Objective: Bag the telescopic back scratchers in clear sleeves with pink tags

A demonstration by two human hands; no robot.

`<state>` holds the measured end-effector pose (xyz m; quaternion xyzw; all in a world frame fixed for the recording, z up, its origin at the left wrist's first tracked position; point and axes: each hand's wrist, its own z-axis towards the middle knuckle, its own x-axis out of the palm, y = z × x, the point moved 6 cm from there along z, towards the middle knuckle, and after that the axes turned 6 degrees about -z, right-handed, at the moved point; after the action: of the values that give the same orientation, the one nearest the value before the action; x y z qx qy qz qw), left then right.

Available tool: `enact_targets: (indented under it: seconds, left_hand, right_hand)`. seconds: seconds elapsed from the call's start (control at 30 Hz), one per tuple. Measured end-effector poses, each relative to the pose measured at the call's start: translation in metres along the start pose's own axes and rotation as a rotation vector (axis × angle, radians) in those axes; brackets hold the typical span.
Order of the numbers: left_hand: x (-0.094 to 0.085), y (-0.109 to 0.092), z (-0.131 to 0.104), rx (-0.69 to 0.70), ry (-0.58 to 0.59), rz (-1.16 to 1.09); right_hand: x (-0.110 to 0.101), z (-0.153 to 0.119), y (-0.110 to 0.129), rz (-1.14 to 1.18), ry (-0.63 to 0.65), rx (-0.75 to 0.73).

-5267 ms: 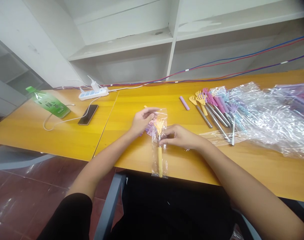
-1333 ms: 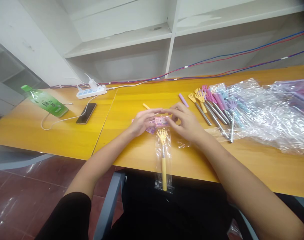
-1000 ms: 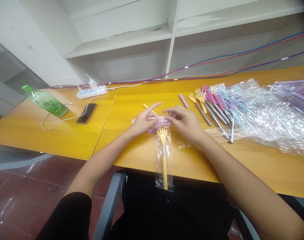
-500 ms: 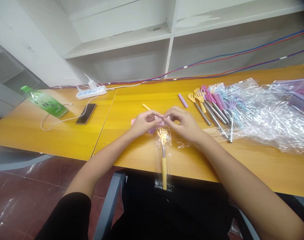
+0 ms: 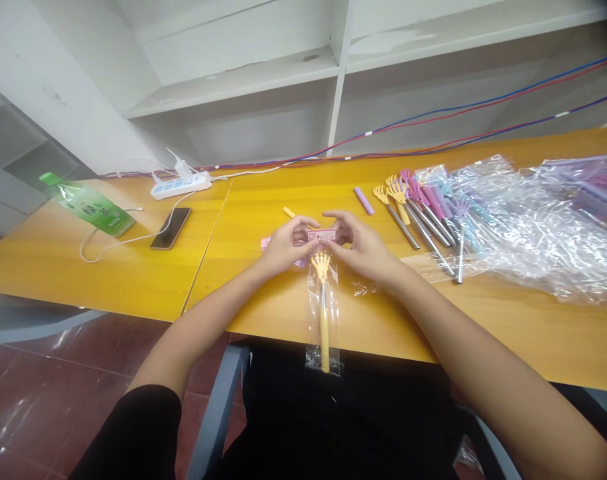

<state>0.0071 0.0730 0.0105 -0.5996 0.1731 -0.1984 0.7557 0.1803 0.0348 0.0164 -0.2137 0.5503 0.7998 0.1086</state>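
A yellow back scratcher lies inside a clear plastic bag, its hand-shaped end up and its handle reaching past the table's front edge. At the top of the bag is a pink printed card. My left hand pinches the card's left end, and my right hand grips its right end, with thumbs along the lower edge. More pink cards lie partly hidden under my left hand. Just behind it rests a yellow tube.
Several loose scratchers lie to the right beside a heap of clear bags. A purple tube is behind my right hand. At left are a phone, a power strip and a green bottle.
The fingers of my right hand have lifted and spread, uncovering more of the pink card. The scratcher has slid slightly up and left, and its metal shaft shows less.
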Motion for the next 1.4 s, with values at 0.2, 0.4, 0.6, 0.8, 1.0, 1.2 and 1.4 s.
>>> enact_targets:
  seconds: [0.2, 0.4, 0.6, 0.8, 1.0, 1.2, 1.4]
  left_hand:
    - [-0.009, -0.001, 0.003, 0.014, -0.057, 0.046]
    - [-0.008, 0.003, 0.002, -0.025, -0.047, 0.085]
    - [0.001, 0.008, -0.004, -0.034, 0.005, 0.085]
    - [-0.002, 0.007, -0.002, -0.043, -0.019, 0.107]
    - [-0.023, 0.003, 0.004, -0.046, -0.197, 0.195]
    - [-0.044, -0.005, 0.007, 0.045, -0.422, -0.002]
    - [-0.046, -0.008, 0.008, 0.017, -0.434, -0.223]
  right_hand:
    - [-0.009, 0.002, -0.002, 0.016, -0.04, 0.005]
    - [-0.01, 0.001, 0.002, 0.01, -0.033, -0.019]
    - [-0.002, -0.001, 0.007, -0.062, -0.027, -0.023]
    - [-0.004, -0.001, 0.008, -0.128, -0.041, -0.034]
    - [-0.021, 0.003, 0.006, -0.259, -0.153, 0.018]
    - [0.002, -0.01, 0.038, -0.516, 0.139, 0.187]
    - [0.032, -0.051, 0.065, -0.677, 0.268, 0.238]
